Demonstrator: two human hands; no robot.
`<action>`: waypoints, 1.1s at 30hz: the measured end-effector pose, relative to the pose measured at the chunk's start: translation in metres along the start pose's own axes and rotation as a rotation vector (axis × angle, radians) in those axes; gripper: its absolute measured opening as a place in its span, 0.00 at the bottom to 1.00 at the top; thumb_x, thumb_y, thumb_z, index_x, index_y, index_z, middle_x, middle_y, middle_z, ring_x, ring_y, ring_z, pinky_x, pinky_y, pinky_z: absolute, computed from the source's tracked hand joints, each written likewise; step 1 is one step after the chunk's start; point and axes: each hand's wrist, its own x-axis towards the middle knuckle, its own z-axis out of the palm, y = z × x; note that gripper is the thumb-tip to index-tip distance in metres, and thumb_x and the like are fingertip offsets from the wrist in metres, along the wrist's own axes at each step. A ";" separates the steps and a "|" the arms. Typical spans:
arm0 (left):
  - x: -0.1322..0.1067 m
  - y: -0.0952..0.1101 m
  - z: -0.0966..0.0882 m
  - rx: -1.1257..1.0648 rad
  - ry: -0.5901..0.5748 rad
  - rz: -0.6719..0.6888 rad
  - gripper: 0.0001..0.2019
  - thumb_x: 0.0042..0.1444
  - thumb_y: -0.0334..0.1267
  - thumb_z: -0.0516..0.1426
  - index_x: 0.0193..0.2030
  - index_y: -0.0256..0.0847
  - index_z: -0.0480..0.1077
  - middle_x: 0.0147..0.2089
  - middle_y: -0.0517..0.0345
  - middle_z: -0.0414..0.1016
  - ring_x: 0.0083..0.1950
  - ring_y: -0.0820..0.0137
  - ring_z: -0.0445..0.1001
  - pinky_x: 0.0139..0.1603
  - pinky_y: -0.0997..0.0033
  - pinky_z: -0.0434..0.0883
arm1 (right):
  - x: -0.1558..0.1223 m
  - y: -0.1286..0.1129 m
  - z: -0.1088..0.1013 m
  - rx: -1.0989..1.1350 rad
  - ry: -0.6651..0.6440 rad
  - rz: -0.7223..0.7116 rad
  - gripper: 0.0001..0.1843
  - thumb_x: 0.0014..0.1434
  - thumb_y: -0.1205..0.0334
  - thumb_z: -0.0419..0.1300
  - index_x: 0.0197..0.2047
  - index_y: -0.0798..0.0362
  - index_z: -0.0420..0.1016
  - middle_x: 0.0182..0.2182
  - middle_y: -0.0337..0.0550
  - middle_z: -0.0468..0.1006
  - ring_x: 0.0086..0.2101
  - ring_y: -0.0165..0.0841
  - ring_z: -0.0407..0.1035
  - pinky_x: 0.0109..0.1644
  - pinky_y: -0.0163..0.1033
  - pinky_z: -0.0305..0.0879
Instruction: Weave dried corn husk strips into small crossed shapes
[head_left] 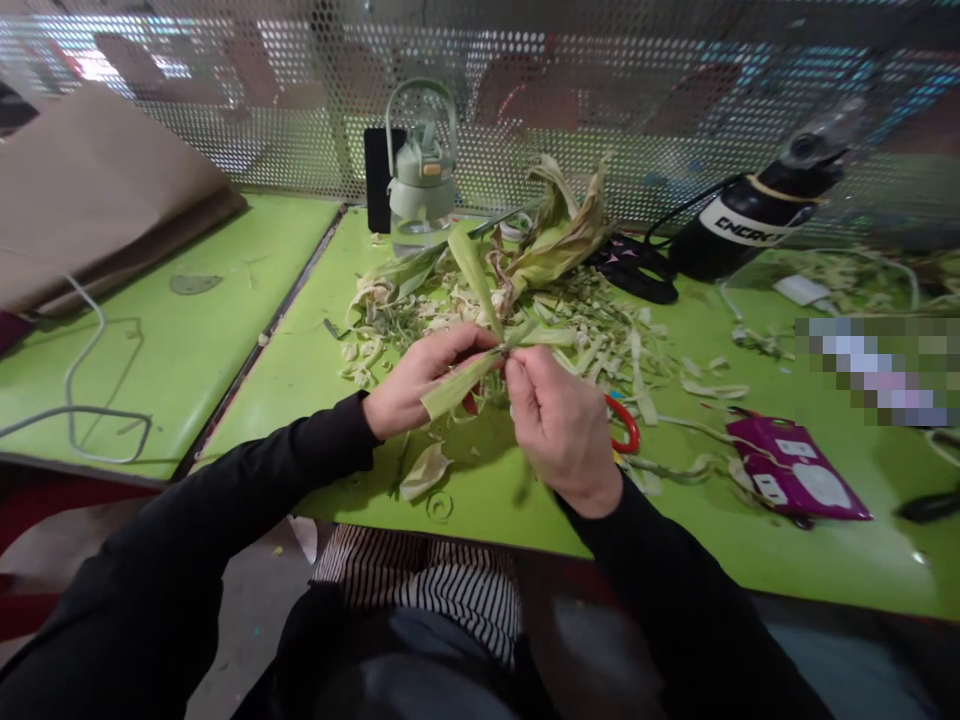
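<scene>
Strips of pale green corn husk (465,383) cross between my two hands, with one strip sticking up and away. My left hand (431,375) pinches the strips from the left. The fingers of my right hand (559,410) are closed at the point where the strips meet; what exactly they grip there is partly hidden. Beyond my hands lies a heap of husk scraps (607,320), with a larger dried corn husk (562,250) on top. Red-handled scissors (624,425) lie partly behind my right hand.
A green water bottle (422,190) and a black bottle (750,225) stand at the back by a perforated metal screen (300,120). At right is a purple packet (799,470). Brown paper (112,200) and bent wire (71,400) lie left on the green table (247,290).
</scene>
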 end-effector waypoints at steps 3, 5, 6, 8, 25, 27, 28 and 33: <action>-0.005 0.002 0.012 -0.206 0.059 -0.131 0.21 0.59 0.56 0.60 0.42 0.37 0.67 0.32 0.63 0.67 0.28 0.78 0.71 0.25 0.79 0.75 | -0.003 -0.004 0.003 -0.164 0.060 -0.114 0.12 0.69 0.69 0.51 0.32 0.52 0.64 0.22 0.35 0.67 0.22 0.26 0.58 0.27 0.34 0.56; -0.006 0.002 0.016 -0.282 0.049 -0.185 0.24 0.57 0.59 0.61 0.39 0.36 0.68 0.31 0.63 0.67 0.28 0.78 0.71 0.24 0.80 0.74 | -0.004 -0.007 0.004 -0.246 0.071 -0.166 0.13 0.68 0.70 0.52 0.30 0.52 0.64 0.22 0.35 0.66 0.22 0.26 0.59 0.28 0.35 0.56; -0.007 0.002 0.018 -0.306 0.041 -0.204 0.24 0.56 0.60 0.61 0.37 0.35 0.69 0.30 0.62 0.68 0.27 0.79 0.70 0.24 0.81 0.74 | -0.004 -0.007 0.005 -0.283 0.075 -0.185 0.13 0.67 0.70 0.53 0.30 0.52 0.64 0.21 0.36 0.66 0.22 0.27 0.59 0.28 0.35 0.56; -0.007 0.003 0.019 -0.346 0.034 -0.230 0.25 0.56 0.60 0.61 0.32 0.34 0.69 0.28 0.61 0.69 0.25 0.80 0.69 0.23 0.82 0.72 | -0.005 -0.009 0.004 -0.341 0.079 -0.209 0.12 0.67 0.69 0.54 0.29 0.52 0.65 0.21 0.35 0.66 0.22 0.27 0.59 0.28 0.36 0.54; -0.011 -0.002 0.017 -0.458 0.052 -0.210 0.20 0.56 0.54 0.64 0.34 0.37 0.68 0.29 0.63 0.70 0.27 0.80 0.69 0.25 0.80 0.70 | -0.007 -0.016 -0.002 -0.353 0.006 -0.176 0.15 0.69 0.67 0.52 0.28 0.50 0.66 0.19 0.37 0.68 0.22 0.29 0.60 0.28 0.39 0.54; -0.007 -0.001 0.011 -0.436 -0.005 -0.208 0.18 0.57 0.53 0.64 0.36 0.38 0.69 0.32 0.62 0.70 0.30 0.77 0.71 0.24 0.80 0.71 | -0.006 -0.013 -0.003 -0.332 0.027 -0.148 0.14 0.69 0.66 0.52 0.30 0.50 0.68 0.21 0.38 0.71 0.23 0.29 0.61 0.28 0.38 0.56; -0.005 0.000 0.007 -0.420 -0.024 -0.207 0.17 0.57 0.51 0.64 0.39 0.38 0.70 0.34 0.60 0.70 0.32 0.76 0.73 0.24 0.80 0.71 | -0.005 -0.011 -0.003 -0.332 0.042 -0.131 0.13 0.69 0.65 0.52 0.32 0.50 0.69 0.22 0.38 0.73 0.23 0.29 0.62 0.29 0.38 0.57; 0.002 0.006 -0.003 -0.252 0.101 -0.192 0.21 0.54 0.38 0.66 0.55 0.41 0.71 0.45 0.57 0.71 0.32 0.79 0.70 0.26 0.82 0.72 | -0.002 0.001 -0.001 -0.402 0.046 -0.095 0.11 0.70 0.63 0.52 0.36 0.52 0.71 0.24 0.40 0.74 0.25 0.30 0.62 0.31 0.38 0.56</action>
